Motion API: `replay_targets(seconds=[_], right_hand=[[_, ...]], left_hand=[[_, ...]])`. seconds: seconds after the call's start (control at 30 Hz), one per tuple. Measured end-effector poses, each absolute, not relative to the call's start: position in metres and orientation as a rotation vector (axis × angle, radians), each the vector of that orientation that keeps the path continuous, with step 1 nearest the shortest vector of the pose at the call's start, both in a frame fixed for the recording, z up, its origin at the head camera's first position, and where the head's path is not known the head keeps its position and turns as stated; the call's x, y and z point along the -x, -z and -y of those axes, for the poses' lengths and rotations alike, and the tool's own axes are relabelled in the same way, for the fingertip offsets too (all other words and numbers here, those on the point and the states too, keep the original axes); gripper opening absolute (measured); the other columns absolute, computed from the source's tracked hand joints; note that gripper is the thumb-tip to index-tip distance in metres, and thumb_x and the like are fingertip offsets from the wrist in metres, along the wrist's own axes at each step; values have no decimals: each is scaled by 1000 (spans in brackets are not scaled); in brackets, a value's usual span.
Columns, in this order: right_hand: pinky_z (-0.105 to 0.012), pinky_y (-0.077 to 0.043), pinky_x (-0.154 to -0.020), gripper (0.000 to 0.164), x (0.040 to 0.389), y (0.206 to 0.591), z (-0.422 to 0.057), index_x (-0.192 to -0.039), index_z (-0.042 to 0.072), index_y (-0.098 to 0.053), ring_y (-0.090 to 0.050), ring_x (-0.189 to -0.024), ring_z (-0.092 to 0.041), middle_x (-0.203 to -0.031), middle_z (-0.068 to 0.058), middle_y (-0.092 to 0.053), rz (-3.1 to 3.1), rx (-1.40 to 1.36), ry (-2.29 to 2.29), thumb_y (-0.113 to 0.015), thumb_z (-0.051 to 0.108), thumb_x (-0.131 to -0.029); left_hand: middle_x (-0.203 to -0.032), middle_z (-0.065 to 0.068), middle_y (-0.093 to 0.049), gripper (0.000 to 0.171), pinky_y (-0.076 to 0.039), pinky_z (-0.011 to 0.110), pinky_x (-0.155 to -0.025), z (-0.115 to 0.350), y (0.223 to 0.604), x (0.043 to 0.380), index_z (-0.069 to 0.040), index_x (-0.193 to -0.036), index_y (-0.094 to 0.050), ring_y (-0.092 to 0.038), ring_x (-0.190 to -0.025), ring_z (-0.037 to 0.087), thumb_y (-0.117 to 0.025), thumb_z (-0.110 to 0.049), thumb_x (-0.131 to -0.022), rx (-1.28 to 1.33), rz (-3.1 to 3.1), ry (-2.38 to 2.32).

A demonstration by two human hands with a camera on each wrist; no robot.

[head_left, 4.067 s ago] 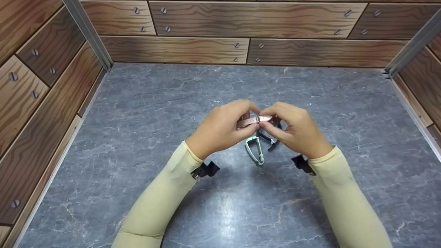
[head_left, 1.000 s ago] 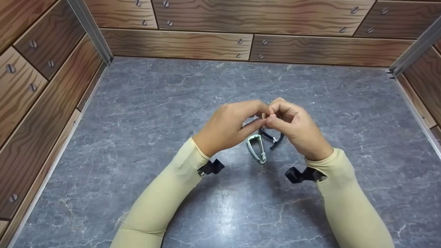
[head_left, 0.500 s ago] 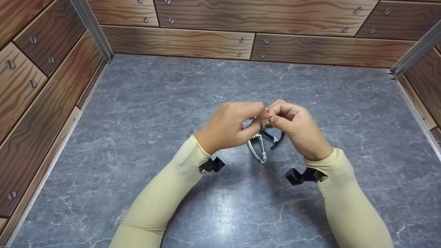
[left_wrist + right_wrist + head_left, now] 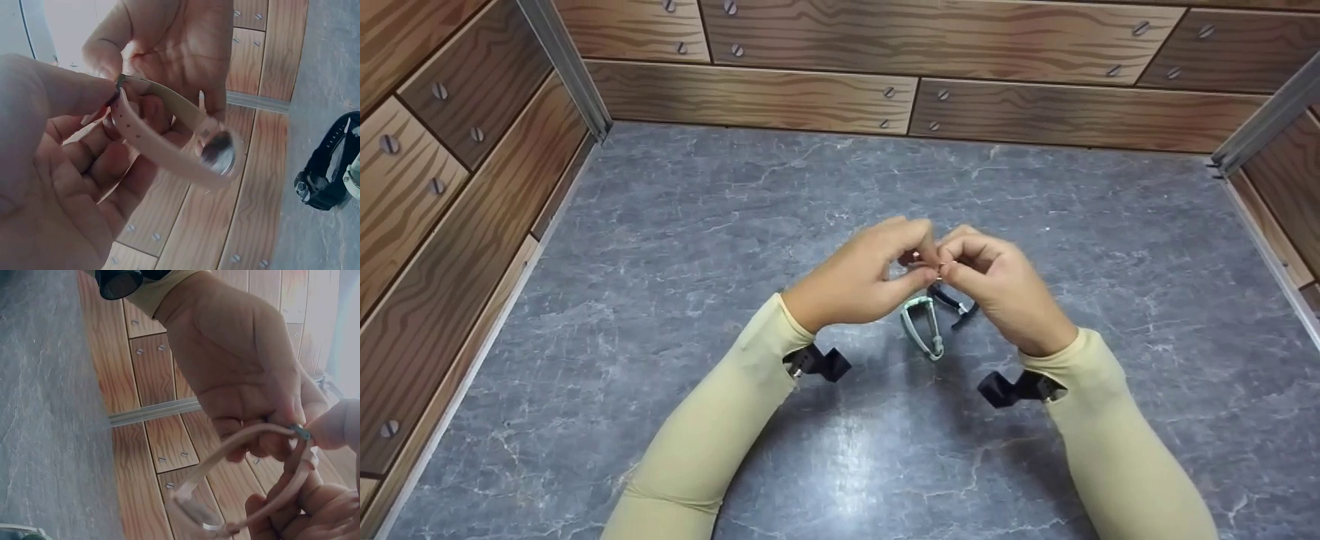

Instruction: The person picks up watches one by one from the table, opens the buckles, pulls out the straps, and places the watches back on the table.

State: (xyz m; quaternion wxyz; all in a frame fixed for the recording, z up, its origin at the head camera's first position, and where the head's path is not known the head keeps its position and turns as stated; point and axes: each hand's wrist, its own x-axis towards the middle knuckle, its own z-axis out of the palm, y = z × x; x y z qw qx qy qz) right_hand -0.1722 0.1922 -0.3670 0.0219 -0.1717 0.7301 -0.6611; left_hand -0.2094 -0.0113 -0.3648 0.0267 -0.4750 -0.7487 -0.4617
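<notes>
A wristwatch with a pink strap (image 4: 163,152) forms a loop, with its round case (image 4: 218,153) hanging at the far end. My left hand (image 4: 870,270) pinches the strap by its buckle (image 4: 301,432) between thumb and fingers. From the other side my right hand (image 4: 997,277) pinches the same buckle end, its fingertips meeting the left ones. The fingers hide most of this watch in the head view. Just below the hands, a mint-green watch (image 4: 911,330) lies on the table with its strap looped. Beside it is a black watch (image 4: 949,301), partly covered by my right hand.
The grey marbled table (image 4: 720,195) is bounded by wood-patterned panels (image 4: 765,94) at the back and sides. Metal posts (image 4: 566,71) stand at the back corners. A small black camera (image 4: 829,365) sits on each wrist.
Four seconds ago the pink strap showed plainly between my hands; now the fingers mostly cover it. Over the last second my left fingers have shifted at the buckle. The other watches have stayed put.
</notes>
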Motion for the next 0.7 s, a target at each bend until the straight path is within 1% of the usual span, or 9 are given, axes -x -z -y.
replay_targets(seconds=[0.1,0.23,0.37,0.5,0.53,0.63,0.7], right_hand=[[-34,-49,-90,8,174,370,-193,-91,-11,-65,-58,-97,-22,-96,-8,-61,-2192,598,2054,-65,-4,-93],[-33,-47,-90,9,177,372,-195,-91,-12,-63,-56,-96,-21,-95,-7,-59,-2104,692,2050,-63,-3,-92],[-32,-48,-89,5,179,375,-197,-89,-4,-64,-55,-95,-20,-94,-5,-59,-2043,767,2023,-63,-2,-93],[-31,-46,-87,9,180,374,-199,-88,6,-66,-54,-96,-18,-94,-2,-58,-1937,828,2005,-61,1,-94],[-29,-46,-85,10,179,373,-200,-88,8,-66,-53,-97,-18,-95,-1,-57,-1912,839,1995,-61,2,-94],[-28,-47,-82,8,178,368,-205,-91,6,-63,-53,-97,-19,-98,-3,-57,-1908,885,1948,-57,2,-96],[-27,-49,-76,7,176,365,-207,-92,4,-60,-55,-94,-20,-98,-4,-58,-1987,878,1891,-58,4,-99]], left_hand=[[-92,2,-61,6,-50,29,-82,15,365,209,-7,-99,-62,-53,-91,14,-68,-9,-99,1477,2312,1421],[-93,5,-60,8,-53,30,-82,17,367,210,-4,-97,-61,-55,-91,13,-69,-6,-98,1520,2269,1534],[-92,7,-60,10,-54,29,-81,18,368,212,-1,-95,-59,-56,-89,12,-69,-2,-96,1585,2214,1617],[-91,6,-60,11,-51,29,-79,20,366,211,-1,-95,-59,-55,-86,13,-70,-4,-96,1614,2197,1622],[-91,6,-60,11,-51,29,-79,20,365,211,-1,-95,-60,-54,-86,13,-70,-4,-96,1614,2202,1624],[-94,4,-63,9,-50,29,-80,19,362,209,-3,-99,-61,-55,-86,11,-69,-7,-98,1597,2240,1597],[-97,2,-65,9,-50,29,-82,18,360,208,-4,-103,-62,-55,-89,10,-68,-11,-99,1584,2284,1541]])
